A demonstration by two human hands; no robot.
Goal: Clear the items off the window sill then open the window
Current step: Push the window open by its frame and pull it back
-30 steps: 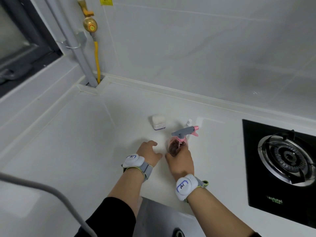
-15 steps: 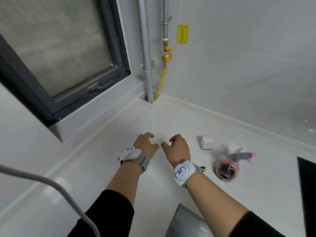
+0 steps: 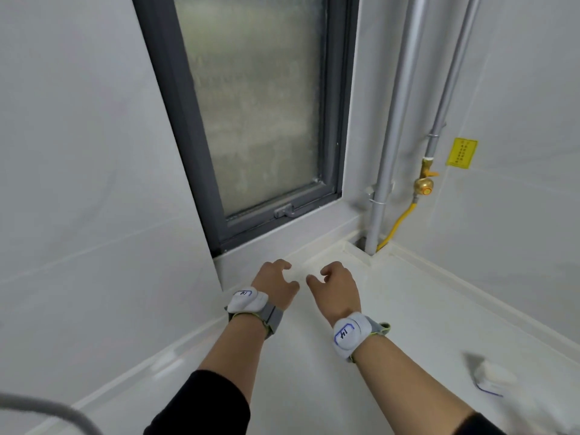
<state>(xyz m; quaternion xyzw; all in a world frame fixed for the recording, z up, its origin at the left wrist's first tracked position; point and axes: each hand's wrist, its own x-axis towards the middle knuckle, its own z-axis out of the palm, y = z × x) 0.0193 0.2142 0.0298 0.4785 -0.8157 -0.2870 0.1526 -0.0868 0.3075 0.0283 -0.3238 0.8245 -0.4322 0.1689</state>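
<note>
Now two empty hands, the left hand [image 3: 276,285] and the right hand [image 3: 337,288], hover with loosely curled fingers over the white counter [image 3: 408,309] just below the sill [image 3: 282,237] of one tall frosted window [image 3: 257,102] (dark-framed, shut), whose single latch handle [image 3: 285,211] lies along the bottom rail.

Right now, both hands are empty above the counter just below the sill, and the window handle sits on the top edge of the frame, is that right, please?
Not quite. The head view shows the window handle on the bottom edge of the dark frame, not the top. The rest holds: the left hand and right hand are both empty above the counter just below the sill.
</note>
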